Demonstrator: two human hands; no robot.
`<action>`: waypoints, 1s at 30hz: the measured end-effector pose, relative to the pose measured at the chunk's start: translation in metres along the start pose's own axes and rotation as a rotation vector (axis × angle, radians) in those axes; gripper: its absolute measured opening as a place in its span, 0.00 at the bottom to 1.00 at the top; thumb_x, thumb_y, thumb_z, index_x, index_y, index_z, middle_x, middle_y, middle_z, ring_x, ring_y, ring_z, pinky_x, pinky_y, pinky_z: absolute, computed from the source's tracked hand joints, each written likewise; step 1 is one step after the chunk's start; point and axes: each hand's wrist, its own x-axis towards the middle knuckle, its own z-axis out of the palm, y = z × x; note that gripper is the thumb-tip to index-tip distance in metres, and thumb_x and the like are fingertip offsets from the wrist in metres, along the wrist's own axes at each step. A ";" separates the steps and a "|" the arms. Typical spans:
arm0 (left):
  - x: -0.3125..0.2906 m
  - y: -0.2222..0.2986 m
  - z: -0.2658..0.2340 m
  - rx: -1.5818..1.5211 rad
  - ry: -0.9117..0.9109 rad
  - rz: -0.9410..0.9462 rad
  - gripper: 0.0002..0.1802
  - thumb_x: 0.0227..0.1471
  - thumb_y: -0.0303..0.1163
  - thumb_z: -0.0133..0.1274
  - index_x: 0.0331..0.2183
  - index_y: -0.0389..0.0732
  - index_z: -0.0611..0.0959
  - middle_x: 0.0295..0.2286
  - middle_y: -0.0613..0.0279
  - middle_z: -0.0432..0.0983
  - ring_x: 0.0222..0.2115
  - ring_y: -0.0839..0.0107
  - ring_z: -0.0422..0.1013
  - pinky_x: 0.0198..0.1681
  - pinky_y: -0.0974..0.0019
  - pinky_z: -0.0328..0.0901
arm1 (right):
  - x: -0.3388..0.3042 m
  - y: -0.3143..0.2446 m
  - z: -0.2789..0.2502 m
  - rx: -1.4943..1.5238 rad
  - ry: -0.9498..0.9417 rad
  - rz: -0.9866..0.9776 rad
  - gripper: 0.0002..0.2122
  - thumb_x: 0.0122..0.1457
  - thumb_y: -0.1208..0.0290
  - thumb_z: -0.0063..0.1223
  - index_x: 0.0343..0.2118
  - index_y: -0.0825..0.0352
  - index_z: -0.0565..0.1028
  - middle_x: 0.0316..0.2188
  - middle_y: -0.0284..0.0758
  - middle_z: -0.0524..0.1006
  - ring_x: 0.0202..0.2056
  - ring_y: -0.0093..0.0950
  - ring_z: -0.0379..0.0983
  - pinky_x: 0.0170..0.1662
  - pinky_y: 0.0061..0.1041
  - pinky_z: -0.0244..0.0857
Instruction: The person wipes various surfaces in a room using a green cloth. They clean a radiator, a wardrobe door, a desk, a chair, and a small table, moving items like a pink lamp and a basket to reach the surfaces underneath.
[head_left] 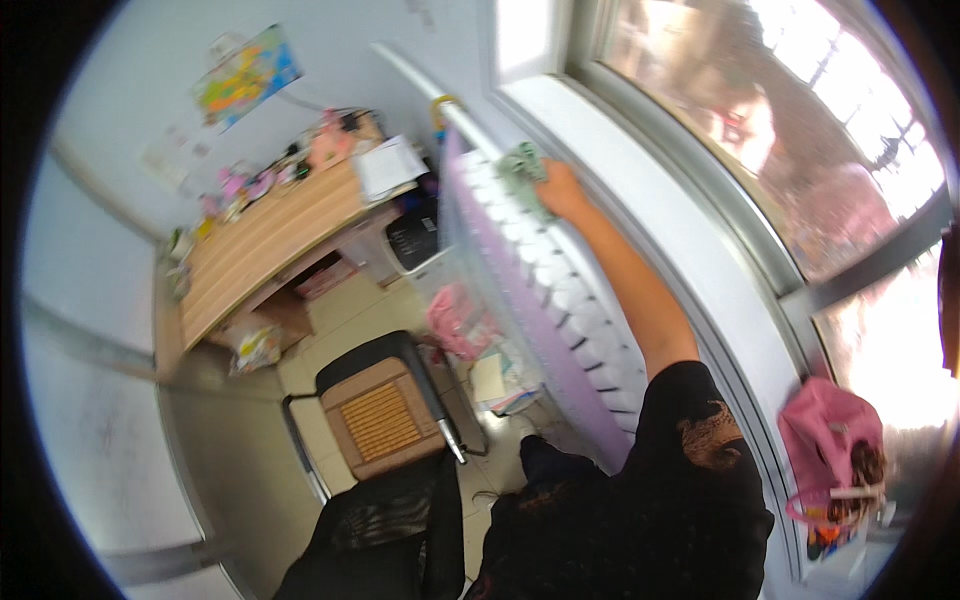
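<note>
My right arm stretches up along the window side, and my right hand (pixel 562 190) is closed on a pale green cloth (pixel 522 170). The cloth lies against the far end of a white radiator (pixel 560 285), whose top shows a row of white fins with dark gaps. A light purple sheet or panel (pixel 515 290) covers the radiator's front. From the radiator's far end a white pipe (pixel 415 75) runs to the wall, with a yellow ring around it. My left hand is out of the picture.
A white window sill (pixel 650 190) runs beside the radiator, with a pink bag (pixel 830 435) at its near end. A wooden desk (pixel 270 235) holds papers and small items. A black printer (pixel 412 238), a black office chair (pixel 385 400) and a pink bundle (pixel 460 320) stand nearby.
</note>
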 end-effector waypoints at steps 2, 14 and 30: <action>-0.006 0.007 0.016 0.007 -0.018 0.009 0.33 0.56 0.42 0.42 0.49 0.19 0.69 0.48 0.32 0.67 0.43 0.46 0.70 0.45 0.50 0.67 | -0.060 -0.046 -0.061 0.017 0.054 -0.200 0.11 0.51 0.75 0.51 0.38 0.70 0.74 0.30 0.52 0.77 0.34 0.50 0.73 0.41 0.37 0.66; -0.007 0.026 0.055 0.074 -0.101 0.034 0.32 0.58 0.41 0.42 0.47 0.16 0.70 0.47 0.33 0.69 0.42 0.46 0.70 0.46 0.50 0.67 | -0.322 -0.039 -0.204 -0.906 0.298 0.449 0.30 0.49 0.68 0.60 0.55 0.71 0.65 0.61 0.57 0.56 0.59 0.55 0.56 0.61 0.51 0.48; -0.011 0.003 0.002 -0.313 0.163 -0.145 0.25 0.60 0.39 0.40 0.44 0.21 0.72 0.43 0.40 0.71 0.38 0.50 0.70 0.43 0.51 0.67 | 0.158 -0.043 0.040 -0.852 0.332 0.019 0.22 0.54 0.63 0.48 0.50 0.69 0.71 0.52 0.51 0.65 0.54 0.52 0.61 0.55 0.57 0.52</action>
